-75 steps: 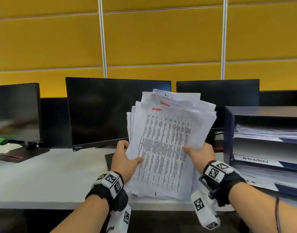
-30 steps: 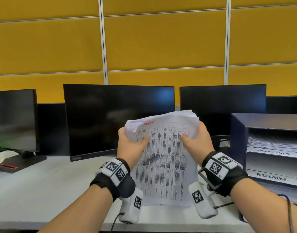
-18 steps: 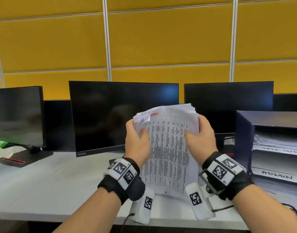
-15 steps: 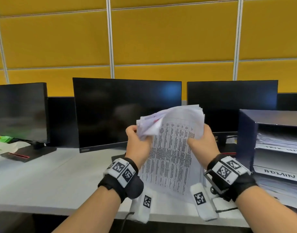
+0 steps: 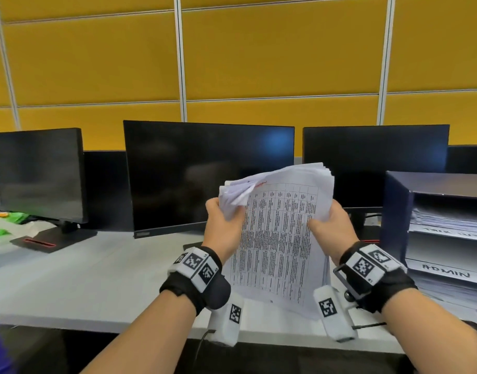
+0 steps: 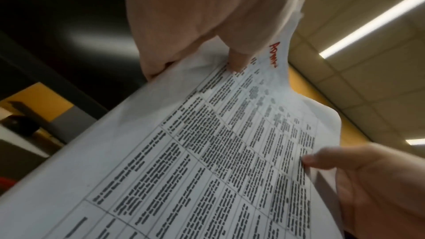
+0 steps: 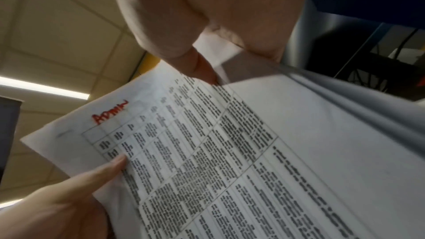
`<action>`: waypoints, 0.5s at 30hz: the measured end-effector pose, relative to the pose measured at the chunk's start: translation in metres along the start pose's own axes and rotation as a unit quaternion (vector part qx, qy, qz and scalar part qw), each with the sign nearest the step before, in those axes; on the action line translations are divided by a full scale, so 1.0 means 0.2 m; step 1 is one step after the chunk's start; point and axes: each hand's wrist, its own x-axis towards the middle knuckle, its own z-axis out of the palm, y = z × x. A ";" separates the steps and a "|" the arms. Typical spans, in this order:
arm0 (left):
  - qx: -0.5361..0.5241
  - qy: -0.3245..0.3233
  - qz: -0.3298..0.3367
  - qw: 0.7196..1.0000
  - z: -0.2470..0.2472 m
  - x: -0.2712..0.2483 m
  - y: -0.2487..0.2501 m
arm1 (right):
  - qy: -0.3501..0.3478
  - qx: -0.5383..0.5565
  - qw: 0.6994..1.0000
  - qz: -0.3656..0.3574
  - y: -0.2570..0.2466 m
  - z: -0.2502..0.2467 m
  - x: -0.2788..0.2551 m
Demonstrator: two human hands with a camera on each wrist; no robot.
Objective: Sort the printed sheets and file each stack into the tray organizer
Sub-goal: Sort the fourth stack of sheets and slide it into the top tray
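Observation:
I hold a stack of printed sheets (image 5: 279, 236) upright over the desk; the top sheet (image 6: 207, 152) carries a table and a red "ADMIN" mark (image 7: 109, 114). My left hand (image 5: 226, 225) grips the stack's upper left edge, where the corners are bent and fanned. My right hand (image 5: 327, 228) grips the upper right edge, thumb on the front. The dark blue tray organizer (image 5: 399, 211) stands at the right, with paper in its shelves and a white "ADMIN" label (image 5: 445, 272) on one tray.
Three dark monitors (image 5: 207, 176) line the back of the white desk (image 5: 83, 287), in front of a yellow partition wall. Green and white items (image 5: 5, 225) lie at the far left. The desk's front edge runs just below my wrists.
The loose, fanned stack has been lowered and squared together. Both hands slid up to its top corners, and the left hand has bent the upper left corners forward.

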 end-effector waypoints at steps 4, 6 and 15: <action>0.018 -0.013 -0.004 1.000 -0.03 0.00 -0.01 | -0.020 -0.017 1.000 0.007 0.04 0.00 0.00; 0.033 -0.028 -0.010 0.999 -0.03 -0.01 -0.04 | -0.018 -0.015 1.000 0.010 0.05 0.00 -0.01; -0.035 0.048 0.082 0.995 -0.09 0.00 -0.03 | -0.017 -0.020 0.999 0.034 0.08 -0.01 0.02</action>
